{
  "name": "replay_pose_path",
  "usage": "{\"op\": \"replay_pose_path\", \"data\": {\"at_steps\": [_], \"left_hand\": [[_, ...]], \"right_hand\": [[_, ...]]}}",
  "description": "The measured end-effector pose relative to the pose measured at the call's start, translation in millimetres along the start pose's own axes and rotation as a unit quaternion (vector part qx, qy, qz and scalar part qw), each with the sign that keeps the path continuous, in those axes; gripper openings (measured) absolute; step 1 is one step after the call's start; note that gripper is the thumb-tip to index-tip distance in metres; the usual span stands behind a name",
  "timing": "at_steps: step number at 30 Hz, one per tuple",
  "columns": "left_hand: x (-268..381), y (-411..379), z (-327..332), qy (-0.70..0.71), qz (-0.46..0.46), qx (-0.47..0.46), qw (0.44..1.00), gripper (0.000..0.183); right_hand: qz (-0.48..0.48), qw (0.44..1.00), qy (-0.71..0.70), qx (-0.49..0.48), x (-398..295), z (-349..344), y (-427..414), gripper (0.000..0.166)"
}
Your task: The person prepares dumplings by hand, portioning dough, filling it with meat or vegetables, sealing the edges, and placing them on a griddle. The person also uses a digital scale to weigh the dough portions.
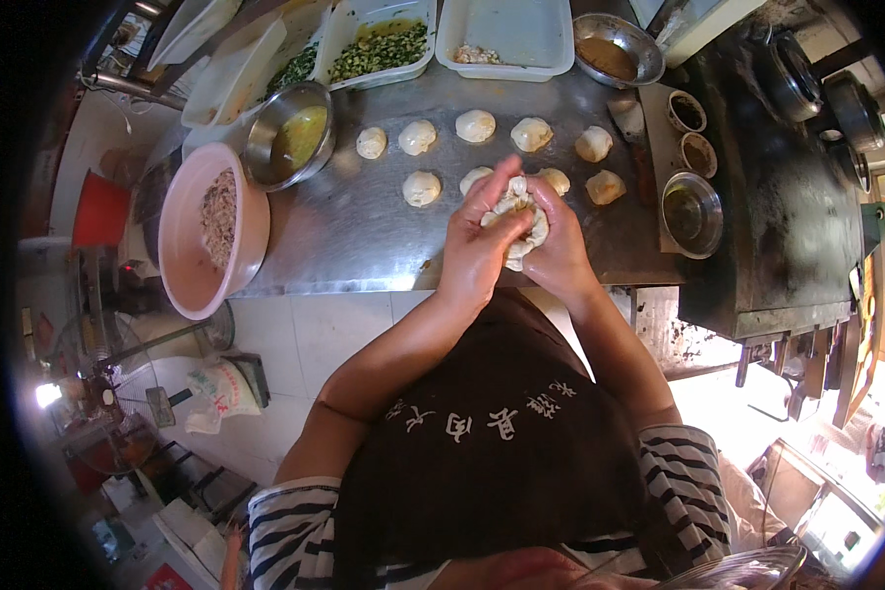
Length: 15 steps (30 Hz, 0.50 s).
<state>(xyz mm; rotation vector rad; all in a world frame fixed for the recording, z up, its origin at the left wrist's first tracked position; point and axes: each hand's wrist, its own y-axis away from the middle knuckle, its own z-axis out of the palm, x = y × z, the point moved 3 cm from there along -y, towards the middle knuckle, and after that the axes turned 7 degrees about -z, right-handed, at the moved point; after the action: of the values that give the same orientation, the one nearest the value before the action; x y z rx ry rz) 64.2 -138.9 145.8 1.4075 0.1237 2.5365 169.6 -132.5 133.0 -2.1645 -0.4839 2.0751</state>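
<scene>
Both hands hold one piece of dough [535, 230] above the front of the steel worktable [339, 243]. My left hand [474, 240] has its thumb pressed into the folded top, where a little filling seems to show. Cupped around the other side is my right hand [563, 240]. The dough's edge is gathered in pleats. Behind my hands two rows of round dough balls sit on the metal, among them a ball [421, 189] at the front left and a ball [605, 187] at the front right. My hands partly cover two balls of the front row.
At left stand a pink basin [254, 221] of minced filling and a steel bowl [257, 151] of yellow liquid. White tubs [383, 77] of chopped greens line the back. A scraper [625, 122], small bowls [697, 153] and a dark griddle [782, 221] are at right.
</scene>
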Motion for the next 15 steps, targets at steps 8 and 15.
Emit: {"op": "replay_pose_path", "data": {"at_steps": [8,15], "left_hand": [[17,4,-18,-0.292,0.055,0.024,0.955,0.068],[43,1,-24,0.0,-0.022,0.012,1.0,0.046]], "right_hand": [[-0.151,0.985,0.079,-0.029,-3,26,-6,0.055],[0.084,0.924,-0.356,0.116,5,35,-15,0.037]]}}
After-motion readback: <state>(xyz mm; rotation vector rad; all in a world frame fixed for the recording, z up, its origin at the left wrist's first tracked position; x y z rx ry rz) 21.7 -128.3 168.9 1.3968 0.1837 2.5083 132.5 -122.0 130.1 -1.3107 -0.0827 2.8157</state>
